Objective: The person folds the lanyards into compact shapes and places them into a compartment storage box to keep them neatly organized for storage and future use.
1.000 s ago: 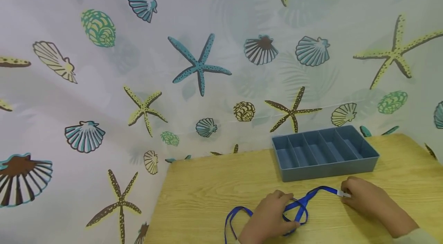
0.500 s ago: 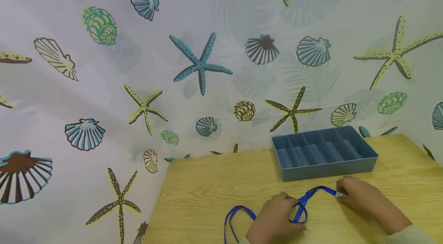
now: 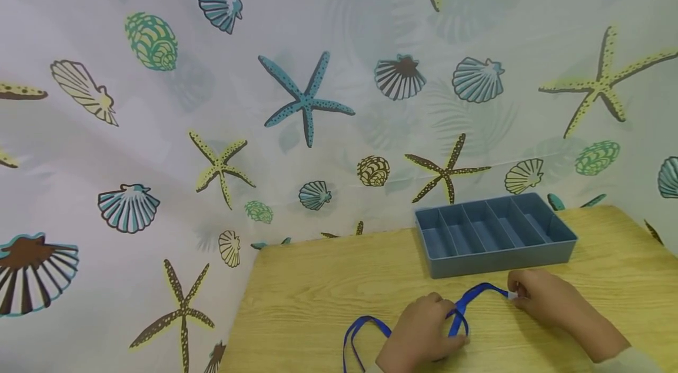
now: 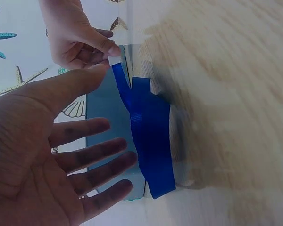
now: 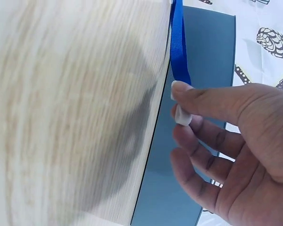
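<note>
A blue lanyard [image 3: 468, 296] lies on the table in loose loops, partly hidden by my left hand [image 3: 421, 329]. That hand is low over the loops; in the left wrist view its fingers [image 4: 92, 162] extend beside the wide blue strap [image 4: 153, 136] without curling round it. With thumb and fingertips, my right hand [image 3: 551, 302] pinches the lanyard's white end piece [image 5: 182, 117], and the strap arches away from it toward the left hand. The other right-hand fingers bend loosely below the pinch in the right wrist view.
Behind the hands, a blue-grey tray [image 3: 503, 264] with several narrow compartments stands on the wood-grain table [image 3: 318, 279]. A white curtain [image 3: 349, 126] printed with shells and starfish hangs along the back and left side.
My right hand has shifted a little left with the white end, bringing it nearer the left hand. The left hand has moved slightly right, covering more of the loop. The tray stays put.
</note>
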Demonstrator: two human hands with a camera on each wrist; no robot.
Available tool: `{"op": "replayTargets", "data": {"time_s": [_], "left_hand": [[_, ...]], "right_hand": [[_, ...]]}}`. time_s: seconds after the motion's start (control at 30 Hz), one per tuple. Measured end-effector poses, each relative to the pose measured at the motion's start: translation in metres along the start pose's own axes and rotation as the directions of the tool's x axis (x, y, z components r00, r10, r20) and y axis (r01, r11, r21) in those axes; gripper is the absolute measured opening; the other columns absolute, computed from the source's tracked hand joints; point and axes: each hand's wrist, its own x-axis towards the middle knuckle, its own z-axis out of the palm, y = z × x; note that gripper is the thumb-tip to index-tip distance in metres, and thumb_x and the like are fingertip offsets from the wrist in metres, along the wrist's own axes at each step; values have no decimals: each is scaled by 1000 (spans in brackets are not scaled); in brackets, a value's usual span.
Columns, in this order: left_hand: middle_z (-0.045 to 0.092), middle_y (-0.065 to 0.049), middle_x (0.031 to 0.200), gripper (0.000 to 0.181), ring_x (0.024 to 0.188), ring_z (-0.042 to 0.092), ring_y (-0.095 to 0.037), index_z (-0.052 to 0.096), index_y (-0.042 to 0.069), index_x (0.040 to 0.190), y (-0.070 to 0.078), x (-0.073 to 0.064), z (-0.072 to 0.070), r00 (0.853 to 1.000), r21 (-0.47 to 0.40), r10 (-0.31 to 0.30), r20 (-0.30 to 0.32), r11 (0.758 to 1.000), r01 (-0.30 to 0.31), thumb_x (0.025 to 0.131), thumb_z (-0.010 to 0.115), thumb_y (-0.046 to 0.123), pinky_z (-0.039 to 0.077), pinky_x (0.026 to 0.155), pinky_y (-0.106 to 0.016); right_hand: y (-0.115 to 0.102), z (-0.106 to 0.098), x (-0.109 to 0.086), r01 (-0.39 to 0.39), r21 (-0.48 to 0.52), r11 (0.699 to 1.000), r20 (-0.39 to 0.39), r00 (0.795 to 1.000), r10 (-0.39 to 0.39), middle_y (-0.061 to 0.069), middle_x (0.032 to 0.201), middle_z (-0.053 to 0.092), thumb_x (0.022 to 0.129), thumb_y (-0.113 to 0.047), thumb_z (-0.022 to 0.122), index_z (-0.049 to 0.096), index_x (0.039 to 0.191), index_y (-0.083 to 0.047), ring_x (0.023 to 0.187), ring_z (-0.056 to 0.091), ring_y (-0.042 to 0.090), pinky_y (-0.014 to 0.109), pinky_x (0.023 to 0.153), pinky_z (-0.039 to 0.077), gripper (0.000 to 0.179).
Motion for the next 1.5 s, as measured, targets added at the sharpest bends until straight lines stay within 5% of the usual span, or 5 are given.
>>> {"op": "replayTargets", "data": {"time_s": [0.2,0.53,0.77,1.13,1.5], "left_hand": [[72,9,112,37,95,64,2,77,17,124,0,0,0,986,10,111,-126,994,-110,101,72,45,50,76,-11],[75,2,123,27,109,71,-7,73,13,125,2,10,4,920,-3,203,-334,976,-216,111,58,31,55,92,-17],[75,3,126,30,110,72,-6,71,15,131,6,13,-1,904,-6,208,-373,974,-226,107,67,33,56,93,-18],[74,3,130,41,111,72,-8,62,15,147,9,15,-2,892,50,222,-394,974,-220,111,57,36,56,93,-20],[73,7,117,19,102,69,-4,72,20,115,10,14,-2,857,55,289,-426,954,-294,111,58,32,51,88,-12]], "right_hand": [[-11,-2,-3,9,64,998,-18,1000,-8,-12,84,66,90,-10,81,76,97,-18,74,56,0,27,64,51,12],[-42,-19,-12,184,333,925,-69,983,-170,-7,95,70,100,-17,75,77,109,-13,71,62,0,25,60,53,10],[-57,-25,-14,262,360,896,-142,964,-225,-9,94,71,99,-14,76,78,107,-17,74,62,-2,24,59,53,8],[-64,-27,-17,351,401,846,-196,935,-295,-8,95,72,97,-9,77,78,107,-17,78,66,0,24,64,57,14],[-69,-32,-21,348,392,851,-214,935,-283,-13,93,72,97,-13,78,77,102,-23,77,66,-2,24,64,57,11]]}}
